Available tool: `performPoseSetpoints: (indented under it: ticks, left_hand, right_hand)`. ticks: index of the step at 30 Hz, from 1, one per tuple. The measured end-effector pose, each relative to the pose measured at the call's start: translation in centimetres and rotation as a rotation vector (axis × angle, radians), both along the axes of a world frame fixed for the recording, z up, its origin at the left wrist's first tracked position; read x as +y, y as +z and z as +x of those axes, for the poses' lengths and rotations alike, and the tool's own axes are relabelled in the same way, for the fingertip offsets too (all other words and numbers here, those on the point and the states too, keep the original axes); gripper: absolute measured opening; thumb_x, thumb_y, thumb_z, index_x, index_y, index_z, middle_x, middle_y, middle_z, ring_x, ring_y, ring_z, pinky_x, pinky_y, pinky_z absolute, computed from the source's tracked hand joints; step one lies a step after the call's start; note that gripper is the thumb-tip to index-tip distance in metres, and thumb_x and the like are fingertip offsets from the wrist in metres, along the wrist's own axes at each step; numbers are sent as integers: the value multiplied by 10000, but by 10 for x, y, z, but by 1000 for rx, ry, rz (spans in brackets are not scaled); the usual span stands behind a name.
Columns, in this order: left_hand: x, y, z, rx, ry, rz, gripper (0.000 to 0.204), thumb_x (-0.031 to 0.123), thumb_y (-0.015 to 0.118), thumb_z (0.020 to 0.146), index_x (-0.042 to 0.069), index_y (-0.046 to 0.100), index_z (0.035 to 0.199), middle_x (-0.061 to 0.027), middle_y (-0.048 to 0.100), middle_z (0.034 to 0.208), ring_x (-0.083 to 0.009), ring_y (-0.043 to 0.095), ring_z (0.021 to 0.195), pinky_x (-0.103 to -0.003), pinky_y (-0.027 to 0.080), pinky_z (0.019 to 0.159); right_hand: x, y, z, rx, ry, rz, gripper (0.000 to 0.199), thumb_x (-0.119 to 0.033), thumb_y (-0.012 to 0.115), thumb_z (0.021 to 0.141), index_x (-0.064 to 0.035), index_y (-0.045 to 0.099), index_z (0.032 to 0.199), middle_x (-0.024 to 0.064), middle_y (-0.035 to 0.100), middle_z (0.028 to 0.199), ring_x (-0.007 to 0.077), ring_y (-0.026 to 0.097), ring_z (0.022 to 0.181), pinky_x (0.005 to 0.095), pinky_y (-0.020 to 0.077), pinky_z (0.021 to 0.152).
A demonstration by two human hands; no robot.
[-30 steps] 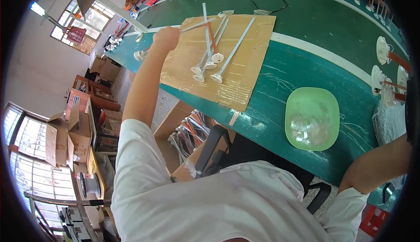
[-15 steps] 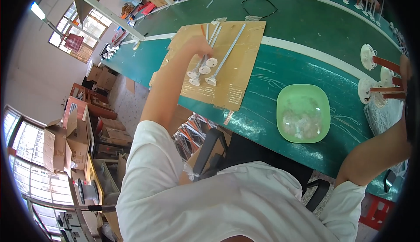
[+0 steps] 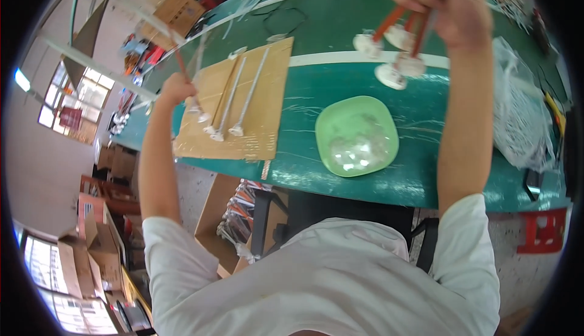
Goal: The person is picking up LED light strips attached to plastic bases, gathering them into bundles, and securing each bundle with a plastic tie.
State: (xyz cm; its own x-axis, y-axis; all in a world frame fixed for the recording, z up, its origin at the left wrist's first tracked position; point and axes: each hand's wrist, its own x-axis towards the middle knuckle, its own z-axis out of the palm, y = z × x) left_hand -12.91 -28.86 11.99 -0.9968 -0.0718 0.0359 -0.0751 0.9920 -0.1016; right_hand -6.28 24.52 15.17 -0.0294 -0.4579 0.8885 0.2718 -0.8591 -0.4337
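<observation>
My left hand (image 3: 177,88) is closed around a thin rod, or more than one, above the left edge of the cardboard sheet (image 3: 264,144). A blurred orange-brown length (image 3: 180,62) sticks up from the fist, and small white ends show below it. To its right, several thin rods (image 3: 250,96) with white round ends lie side by side on the cardboard, some whitish and one brown. At the upper right my right hand (image 3: 453,10) grips several brown rods (image 3: 389,21). Their white disc ends (image 3: 390,76) hang down over the green table.
A light green bowl (image 3: 325,147) with clear or whitish small contents stands on the green table (image 3: 292,169). A clear plastic bag of white strips (image 3: 517,114) lies at the right. Below the table edge are a black chair (image 3: 263,214) and an open carton of rods (image 3: 210,220).
My left hand has moved from the middle of the rods to the cardboard's left edge, with rod in its grip. My right hand has come fully into view with its brown rods. The view has shifted.
</observation>
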Motion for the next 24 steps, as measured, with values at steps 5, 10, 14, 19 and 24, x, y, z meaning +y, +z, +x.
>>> performPoseSetpoints:
  ticks: [5,10,14,19,24]
  left_hand:
    - [19,67,30,379,-185,123,289,248,758,715,15,708,879,-126,693,750,-237,680,718,-351,519,671]
    - [142,86,70,472,-398,770,330,260,742,831,45,701,1078,-10,690,864,-108,593,712,-282,456,601]
    - [227,56,75,296,-463,951,310,220,762,818,79,708,1089,-12,685,914,-58,518,669,-247,408,564]
    - [302,16,58,64,-643,884,284,200,782,769,13,712,971,-51,698,873,-134,631,802,-304,498,741]
    - [329,-6,35,-82,-748,994,212,120,779,720,3,707,882,-65,697,865,-151,636,798,-312,489,734]
  right_hand:
    - [9,0,41,-366,-926,314,246,-245,423,1030,-72,569,936,-70,278,500,64,268,393,253,278,453]
    - [-3,9,57,-345,-1230,433,167,-126,653,900,-54,585,1034,-53,385,555,65,332,424,244,293,459]
    - [-8,-8,44,196,-1573,304,624,-205,834,713,2,542,1224,-18,470,625,78,463,510,239,361,497]
    - [-41,-12,38,74,-1850,608,653,-360,874,577,9,652,1068,143,699,843,268,677,771,346,536,745]
    - [-46,-26,19,9,-2009,840,582,-457,836,581,11,689,894,233,684,842,364,685,816,398,545,747]
